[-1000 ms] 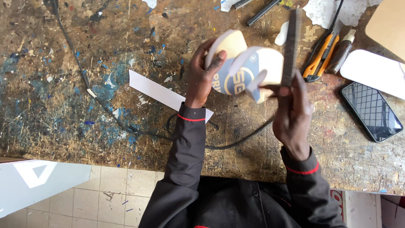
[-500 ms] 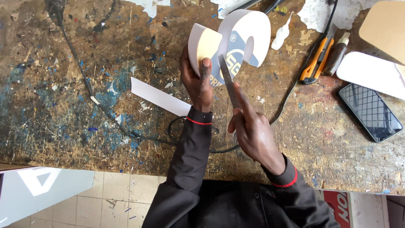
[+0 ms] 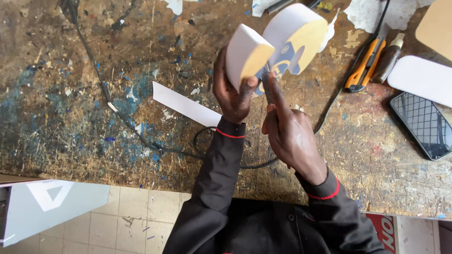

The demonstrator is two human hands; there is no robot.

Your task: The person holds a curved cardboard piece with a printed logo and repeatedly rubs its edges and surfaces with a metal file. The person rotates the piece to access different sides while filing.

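The left hand (image 3: pixel 233 96) grips the white foam piece (image 3: pixel 275 44) above the bench (image 3: pixel 94 94); right hand (image 3: pixel 292 134) fingers clamp a thin blade (image 3: pixel 266 84). Short, steady strokes seem best.

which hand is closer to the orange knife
Right. The right hand works at the white piece in the middle of the bench, down and left of the orange knife. The left hand grips that piece farther left, on the far side of it.
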